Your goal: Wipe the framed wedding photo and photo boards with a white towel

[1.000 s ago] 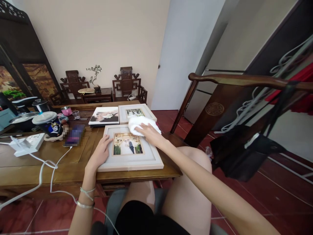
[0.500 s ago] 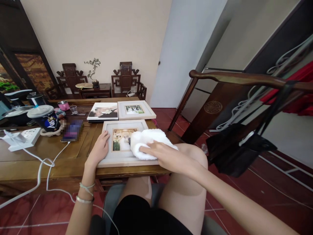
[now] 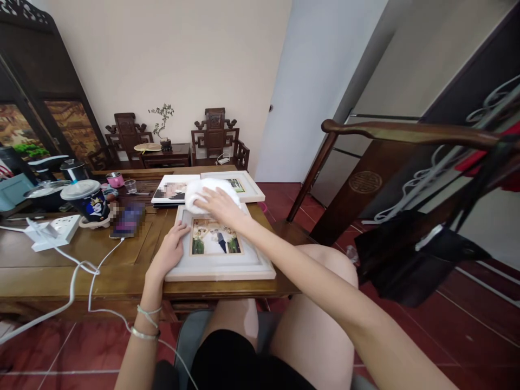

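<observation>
A pale wooden picture frame [image 3: 255, 262] lies flat near the table's front edge, with a small photo of a couple [image 3: 215, 238] in its middle. My left hand [image 3: 171, 248] holds its left side, fingers curled over the rim. Under my right hand [image 3: 223, 208] is a fluffy white cloth [image 3: 193, 196], pressed at the far edge of the frame. The cloth and hand hide that far edge and overlap the things behind. A second picture frame [image 3: 254, 187] lies beyond, beside a white photo panel [image 3: 164, 181] that rests on something dark.
On the table [image 3: 122, 279] to the left are a phone [image 3: 128, 219] on a charging cable, a power strip [image 3: 60, 230], a lidded cup [image 3: 87, 200], a pink mug [image 3: 115, 179] and a clear cup [image 3: 130, 187]. A wooden chair [image 3: 365, 181] with a black bag [image 3: 410, 260] stands right.
My right hand has swept the white cloth from the frame's right side away and left to its far edge, uncovering the photo. My left hand stays on the frame. The view has shifted slightly.
</observation>
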A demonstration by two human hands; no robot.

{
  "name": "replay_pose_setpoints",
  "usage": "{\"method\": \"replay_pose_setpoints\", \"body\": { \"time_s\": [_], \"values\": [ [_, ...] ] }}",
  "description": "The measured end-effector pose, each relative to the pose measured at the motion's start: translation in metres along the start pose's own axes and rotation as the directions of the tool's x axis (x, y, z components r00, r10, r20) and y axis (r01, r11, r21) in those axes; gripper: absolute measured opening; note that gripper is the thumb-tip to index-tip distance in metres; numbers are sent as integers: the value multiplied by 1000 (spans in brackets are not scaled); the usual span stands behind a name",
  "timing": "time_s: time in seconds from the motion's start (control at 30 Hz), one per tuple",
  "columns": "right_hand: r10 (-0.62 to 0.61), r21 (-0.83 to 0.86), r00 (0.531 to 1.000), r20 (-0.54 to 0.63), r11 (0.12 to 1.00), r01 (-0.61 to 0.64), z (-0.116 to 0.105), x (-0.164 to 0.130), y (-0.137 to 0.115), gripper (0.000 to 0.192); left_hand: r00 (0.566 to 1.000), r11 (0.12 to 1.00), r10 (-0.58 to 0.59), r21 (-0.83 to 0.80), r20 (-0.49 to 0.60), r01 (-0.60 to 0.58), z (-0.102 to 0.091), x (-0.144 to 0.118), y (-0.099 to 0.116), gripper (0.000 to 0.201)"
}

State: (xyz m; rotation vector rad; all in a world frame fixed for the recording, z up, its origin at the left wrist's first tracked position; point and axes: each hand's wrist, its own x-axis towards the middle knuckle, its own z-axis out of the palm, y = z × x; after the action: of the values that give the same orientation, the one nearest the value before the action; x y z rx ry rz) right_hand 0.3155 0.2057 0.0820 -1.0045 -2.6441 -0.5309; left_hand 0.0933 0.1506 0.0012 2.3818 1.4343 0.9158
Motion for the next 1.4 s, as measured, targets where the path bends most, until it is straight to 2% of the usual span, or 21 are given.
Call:
{"method": "replay_pose_setpoints", "body": {
  "time_s": [0.07, 0.13, 0.23, 0.4, 0.5, 0.67, 0.83, 1.03, 1.23, 1.4],
  "values": [
    [-123, 2, 990, 69, 992, 123, 17, 17, -9, 45, 999, 999, 31, -10, 12, -31, -3, 0, 3, 51],
    [-159, 11, 980, 116, 987, 159, 26, 22, -14, 36, 999, 999, 48, -5, 25, -47, -4, 0, 5, 54],
    [-98, 41, 986, 138, 995, 93, 26, 12, -10, 27, 998, 999, 32, 36, 55, -34, -2, 2, 5, 58],
    [-18, 38, 981, 195, 999, 11, 13, -18, 11, 23, 997, 993, -11, 117, 82, 2, 3, 7, -3, 65],
    [40, -37, 962, 269, 999, -31, 6, -33, 22, 40, 996, 992, -26, 122, 89, 15, 5, 10, -8, 64],
    [142, -109, 930, 340, 988, -110, -8, -61, 42, 49, 996, 994, -28, 105, 82, 19, 4, 9, -10, 62],
    [205, -182, 941, 270, 970, -159, -15, -97, 62, 56, 997, 989, -25, 146, 66, 15, -1, 14, -3, 60],
    [249, -64, 934, 256, 969, -240, -5, -125, 60, 56, 998, 989, -21, 147, 60, 11, 0, 17, -1, 49],
    [308, -45, 929, 205, 951, -306, -11, -119, 50, 56, 997, 992, 12, 126, 74, -21, 5, 11, 0, 46],
    [263, -66, 954, 144, 964, -256, -6, -97, 41, 58, 997, 993, 12, 114, 71, -20, 6, 10, -2, 47]
  ]
}}
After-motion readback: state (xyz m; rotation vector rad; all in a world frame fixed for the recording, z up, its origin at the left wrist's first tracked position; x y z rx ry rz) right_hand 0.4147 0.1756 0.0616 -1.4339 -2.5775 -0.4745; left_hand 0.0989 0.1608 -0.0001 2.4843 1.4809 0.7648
